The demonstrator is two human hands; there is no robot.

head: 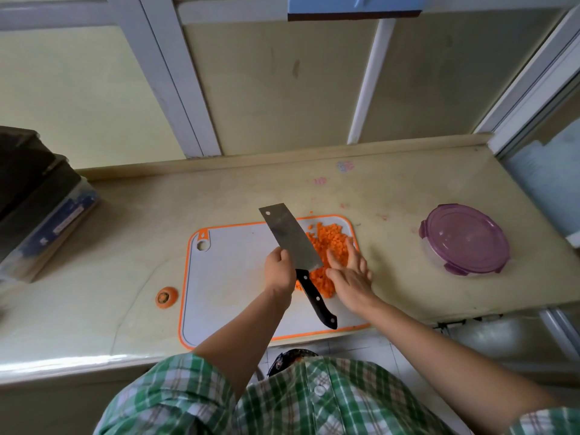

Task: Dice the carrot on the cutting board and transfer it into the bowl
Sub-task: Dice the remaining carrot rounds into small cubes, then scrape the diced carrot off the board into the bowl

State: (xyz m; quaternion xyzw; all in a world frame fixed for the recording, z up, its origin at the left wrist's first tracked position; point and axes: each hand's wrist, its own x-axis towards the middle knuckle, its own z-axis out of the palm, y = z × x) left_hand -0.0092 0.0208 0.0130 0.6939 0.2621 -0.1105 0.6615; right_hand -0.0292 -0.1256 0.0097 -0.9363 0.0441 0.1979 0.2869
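Since dicing looks complete, your left hand (279,271) grips the steel cleaver (288,233); your flat right hand (348,276) presses orange carrot dice (332,240) at 2 o'clock on the white cutting board (232,277). Next, unlid the purple-lidded bowl (464,238), 3 o'clock.

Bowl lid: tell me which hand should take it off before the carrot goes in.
Right, probably. The right hand lies open on the diced carrot, holding nothing, and is nearer the purple lid. The left hand grips the cleaver.

Orange diced carrot (332,243) on a white orange-rimmed plastic cutting board (232,277), purple round plastic lid (464,238) right of it, green plaid shirt (314,403).
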